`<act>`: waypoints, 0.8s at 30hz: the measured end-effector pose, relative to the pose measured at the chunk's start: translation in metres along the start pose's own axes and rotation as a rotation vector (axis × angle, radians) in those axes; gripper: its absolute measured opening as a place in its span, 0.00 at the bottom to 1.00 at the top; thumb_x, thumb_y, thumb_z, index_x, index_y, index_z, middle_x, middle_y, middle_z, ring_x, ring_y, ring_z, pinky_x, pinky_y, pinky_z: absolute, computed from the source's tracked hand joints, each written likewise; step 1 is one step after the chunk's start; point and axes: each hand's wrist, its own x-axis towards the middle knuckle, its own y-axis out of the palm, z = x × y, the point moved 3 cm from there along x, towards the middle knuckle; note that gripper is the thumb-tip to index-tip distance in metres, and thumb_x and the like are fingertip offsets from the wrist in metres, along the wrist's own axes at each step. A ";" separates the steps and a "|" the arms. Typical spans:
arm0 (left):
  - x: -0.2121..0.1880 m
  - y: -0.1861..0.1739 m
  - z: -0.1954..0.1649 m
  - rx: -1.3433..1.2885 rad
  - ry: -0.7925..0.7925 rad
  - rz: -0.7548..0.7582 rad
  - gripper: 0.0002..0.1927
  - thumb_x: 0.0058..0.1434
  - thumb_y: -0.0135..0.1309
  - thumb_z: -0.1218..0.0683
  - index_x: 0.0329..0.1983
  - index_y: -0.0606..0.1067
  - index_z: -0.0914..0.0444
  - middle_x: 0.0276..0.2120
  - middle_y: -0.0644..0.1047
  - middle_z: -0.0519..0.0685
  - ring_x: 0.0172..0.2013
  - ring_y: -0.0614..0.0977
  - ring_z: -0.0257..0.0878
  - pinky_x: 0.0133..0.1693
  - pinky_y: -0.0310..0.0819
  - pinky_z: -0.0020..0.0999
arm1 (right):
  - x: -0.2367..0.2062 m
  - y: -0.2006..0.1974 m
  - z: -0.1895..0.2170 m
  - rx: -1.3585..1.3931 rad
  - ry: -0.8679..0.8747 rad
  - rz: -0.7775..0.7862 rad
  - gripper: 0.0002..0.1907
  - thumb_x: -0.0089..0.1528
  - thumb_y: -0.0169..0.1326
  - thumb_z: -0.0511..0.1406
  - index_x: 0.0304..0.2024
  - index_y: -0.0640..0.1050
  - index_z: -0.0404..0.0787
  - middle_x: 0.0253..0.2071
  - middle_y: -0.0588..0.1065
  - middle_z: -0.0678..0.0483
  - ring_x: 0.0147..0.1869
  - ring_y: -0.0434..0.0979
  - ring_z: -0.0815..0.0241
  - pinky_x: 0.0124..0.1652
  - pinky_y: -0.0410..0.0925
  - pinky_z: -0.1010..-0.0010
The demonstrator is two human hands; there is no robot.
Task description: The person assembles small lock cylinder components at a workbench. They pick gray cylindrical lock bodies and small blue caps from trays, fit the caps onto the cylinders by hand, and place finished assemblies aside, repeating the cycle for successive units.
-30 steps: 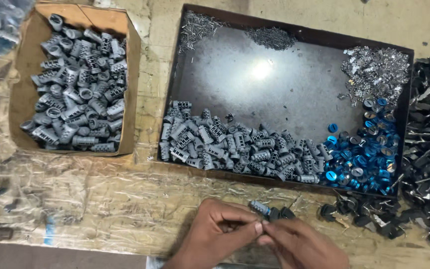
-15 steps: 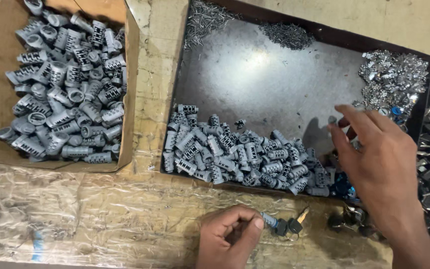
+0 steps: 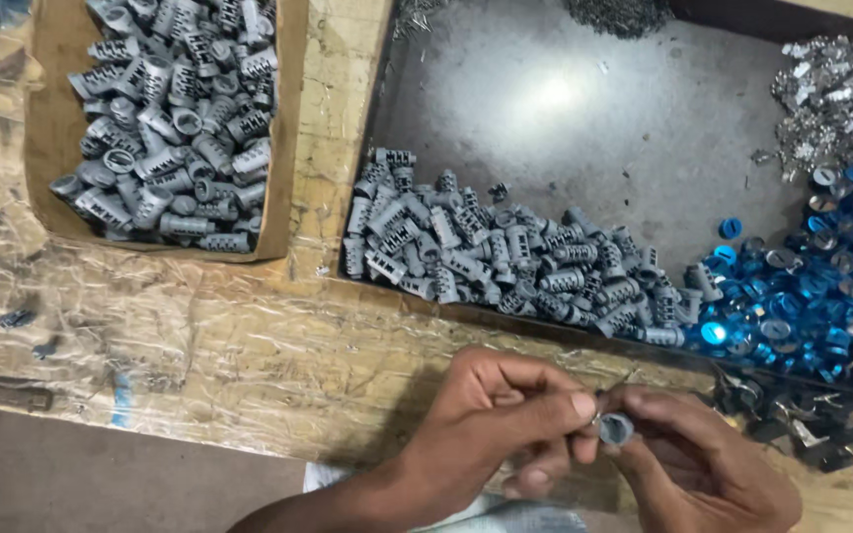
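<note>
Grey metal cylinder [image 3: 616,428], small and slotted, sits pinched between both hands at the near edge of the worktable [image 3: 209,345]. The left hand [image 3: 491,424] closes thumb and forefinger onto the cylinder's left side; the right hand [image 3: 708,464] curls its fingers around the right side, gripping the same part. Both hands meet above the plastic-wrapped table surface, just in front of the dark metal tray [image 3: 584,128].

Along the tray's near edge lies a row of grey slotted cylinders [image 3: 505,262]. Blue caps [image 3: 792,296] fill the tray's near right corner, and bright silver clips [image 3: 836,99] occupy its far right corner. A cardboard box [image 3: 51,128] at the table's far left corner holds more grey cylinders [image 3: 175,128]. Dark small parts [image 3: 802,424] lie at the table's right edge, near the right hand.
</note>
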 end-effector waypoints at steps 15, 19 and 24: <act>-0.007 0.003 0.002 0.489 -0.006 -0.134 0.11 0.66 0.60 0.54 0.40 0.82 0.68 0.23 0.77 0.39 0.21 0.66 0.20 0.21 0.53 0.22 | -0.020 -0.002 0.018 -0.148 -0.088 0.065 0.17 0.51 0.60 0.19 0.43 0.83 0.30 0.41 0.82 0.41 0.43 0.85 0.57 0.42 0.76 0.73; -0.005 0.009 -0.003 0.676 0.054 -0.162 0.11 0.66 0.61 0.53 0.38 0.84 0.67 0.21 0.76 0.38 0.21 0.64 0.19 0.20 0.51 0.22 | -0.021 -0.004 0.014 -0.130 -0.141 0.066 0.17 0.52 0.62 0.20 0.44 0.82 0.31 0.42 0.82 0.40 0.44 0.85 0.57 0.42 0.77 0.74; -0.008 0.019 -0.012 0.868 0.064 -0.201 0.10 0.65 0.59 0.54 0.36 0.84 0.67 0.19 0.75 0.38 0.20 0.64 0.20 0.19 0.52 0.23 | -0.018 -0.004 0.012 -0.183 -0.199 0.105 0.17 0.52 0.64 0.21 0.44 0.82 0.32 0.41 0.82 0.41 0.43 0.85 0.58 0.41 0.76 0.75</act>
